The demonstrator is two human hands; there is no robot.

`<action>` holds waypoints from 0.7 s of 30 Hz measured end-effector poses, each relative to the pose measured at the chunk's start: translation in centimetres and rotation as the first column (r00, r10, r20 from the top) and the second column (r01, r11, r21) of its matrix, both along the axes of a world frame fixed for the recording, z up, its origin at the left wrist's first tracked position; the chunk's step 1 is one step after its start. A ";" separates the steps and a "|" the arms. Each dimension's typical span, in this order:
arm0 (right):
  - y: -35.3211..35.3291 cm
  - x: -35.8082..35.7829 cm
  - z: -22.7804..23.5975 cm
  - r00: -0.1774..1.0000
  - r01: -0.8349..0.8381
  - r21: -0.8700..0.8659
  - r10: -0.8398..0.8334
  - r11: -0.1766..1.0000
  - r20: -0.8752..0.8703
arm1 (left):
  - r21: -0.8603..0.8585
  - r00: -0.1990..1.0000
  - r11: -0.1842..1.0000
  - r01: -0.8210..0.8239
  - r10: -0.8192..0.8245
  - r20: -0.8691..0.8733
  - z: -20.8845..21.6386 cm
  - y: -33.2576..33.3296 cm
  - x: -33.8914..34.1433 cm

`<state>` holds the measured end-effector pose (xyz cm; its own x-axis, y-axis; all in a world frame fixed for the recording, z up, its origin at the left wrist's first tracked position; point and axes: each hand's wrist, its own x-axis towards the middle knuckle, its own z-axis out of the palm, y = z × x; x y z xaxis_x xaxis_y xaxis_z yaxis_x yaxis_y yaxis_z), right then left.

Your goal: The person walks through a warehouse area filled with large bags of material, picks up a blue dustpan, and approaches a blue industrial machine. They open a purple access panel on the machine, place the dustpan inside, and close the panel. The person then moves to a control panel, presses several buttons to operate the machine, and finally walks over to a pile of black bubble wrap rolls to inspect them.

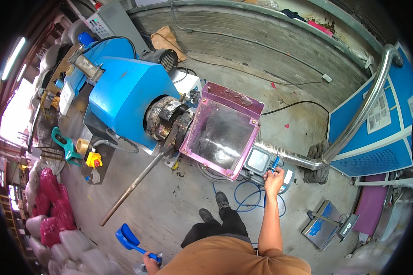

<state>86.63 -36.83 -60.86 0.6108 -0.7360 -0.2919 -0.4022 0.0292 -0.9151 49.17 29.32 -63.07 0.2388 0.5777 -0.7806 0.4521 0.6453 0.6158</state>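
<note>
At the lower edge, my left hand [150, 263] is closed round the handle of a blue scoop [129, 236], whose bowl points up and to the left over the floor. My right hand [274, 180], arm stretched forward, has its fingers closed on a slim blue handle-like piece [275, 163]; its full shape is hidden. That hand is beside a grey box-shaped unit [257, 160], just right of a pink metal hopper [195, 137]. Dark residue coats the hopper's inner surface. A blue hose [248, 208] lies coiled on the floor beneath my right hand.
A big blue machine [128, 91] joins the hopper's left side, with a long metal bar [131, 190] jutting toward me. Silvery ducting [353, 123] runs to a blue cabinet [371, 123]. A floor scale [326, 224] is at right; wrapped pink bundles [55, 211] are at left.
</note>
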 end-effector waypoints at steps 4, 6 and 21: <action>0.3 -0.3 1.3 0.996 -0.050 -0.175 0.037 0.983 -0.076 | -0.084 1.000 0.996 -0.015 0.016 0.008 -3.2 1.6 -1.1; 0.5 -0.7 4.1 0.952 -0.195 -0.442 0.061 0.875 -0.299 | -0.143 0.998 0.990 -0.014 0.004 -0.070 -3.5 1.5 -0.8; 6.1 15.7 18.7 0.922 -0.115 -0.776 0.358 0.620 0.149 | -0.244 0.975 0.945 0.219 -0.205 0.081 -7.1 4.3 2.5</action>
